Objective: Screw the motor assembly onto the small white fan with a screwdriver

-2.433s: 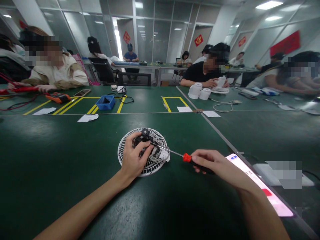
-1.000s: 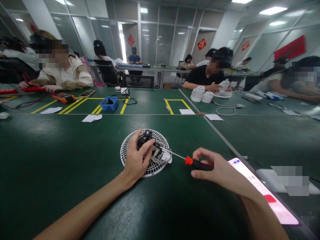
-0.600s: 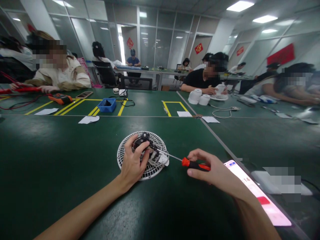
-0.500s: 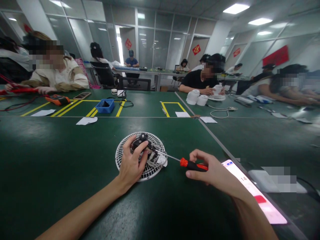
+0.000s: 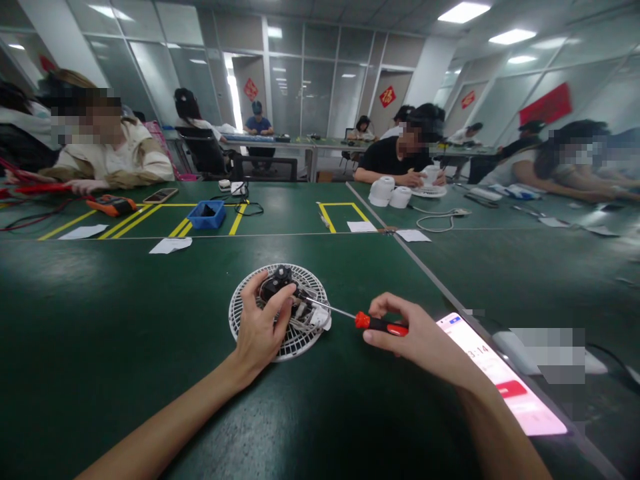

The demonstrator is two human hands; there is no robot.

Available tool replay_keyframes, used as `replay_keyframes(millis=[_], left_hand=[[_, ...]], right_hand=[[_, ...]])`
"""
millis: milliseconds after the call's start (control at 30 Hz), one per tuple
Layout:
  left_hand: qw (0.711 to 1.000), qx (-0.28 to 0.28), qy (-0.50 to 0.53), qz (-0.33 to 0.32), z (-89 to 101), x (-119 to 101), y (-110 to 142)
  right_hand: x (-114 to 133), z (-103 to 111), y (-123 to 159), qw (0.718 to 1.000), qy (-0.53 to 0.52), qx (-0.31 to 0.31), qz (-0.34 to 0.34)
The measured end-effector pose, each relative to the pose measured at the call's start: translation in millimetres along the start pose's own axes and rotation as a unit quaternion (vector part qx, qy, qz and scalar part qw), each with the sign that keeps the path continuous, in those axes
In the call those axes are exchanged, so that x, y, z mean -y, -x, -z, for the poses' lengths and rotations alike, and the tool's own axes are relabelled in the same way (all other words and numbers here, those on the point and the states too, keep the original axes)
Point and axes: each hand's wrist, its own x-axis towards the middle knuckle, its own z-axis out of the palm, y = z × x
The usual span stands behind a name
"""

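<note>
motor (image 5: pixel 276 287), black and compact, sits on the round white grille (image 5: pixel 303 345), a little toward 12 o'clock from its middle; the grille lies on the green table (image 5: pixel 165 333) straight ahead of you. your left hand (image 5: pixel 260 330) comes in from 7 o'clock and grasps the motor, fingers spread around its body. your right hand (image 5: pixel 403 331), out at 3 o'clock from the grille, loosely grasps the screwdriver (image 5: pixel 383 325) by its black and red handle, with the thumb below and the forefinger above, both held a bit off the grip. the steel shaft slants toward 10 o'clock and its end is at the motor's right side; you cannot tell exactly what the tip meets. pale wires (image 5: pixel 301 325) lie bunched on the grille just below the motor, and a white tag (image 5: pixel 320 317) overlaps the rim near 3 o'clock.

a lit phone (image 5: pixel 505 390) lies at 4 o'clock from the grille, partly behind your right forearm. at 11 o'clock, well apart, stands a blue box (image 5: pixel 207 217) with something dark in it, and a sheet of paper (image 5: pixel 171 246) lies nearer you. two white housings (image 5: pixel 381 191) stand at 1 o'clock, near a co-worker (image 5: pixel 390 160) in a black shirt.
</note>
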Motion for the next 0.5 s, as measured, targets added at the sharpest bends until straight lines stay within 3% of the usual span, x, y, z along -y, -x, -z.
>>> replay_keyframes(millis=[133, 267, 500], left_hand=[[1.0, 0.008, -0.016, -0.004, 0.6, 0.9, 0.1], [1.0, 0.012, -0.022, -0.004, 0.9, 0.3, 0.1], [1.0, 0.005, -0.018, 0.0, 1.2, -1.2, -0.9]], right_hand=[[1.0, 0.8, 0.6, 0.999, -0.014, 0.025, -0.029], [-5.5, -0.2, -2.7, 0.998, -0.035, 0.049, -0.012], [-7.8, -2.2, -5.1, 0.997, -0.03, 0.056, -0.039]])
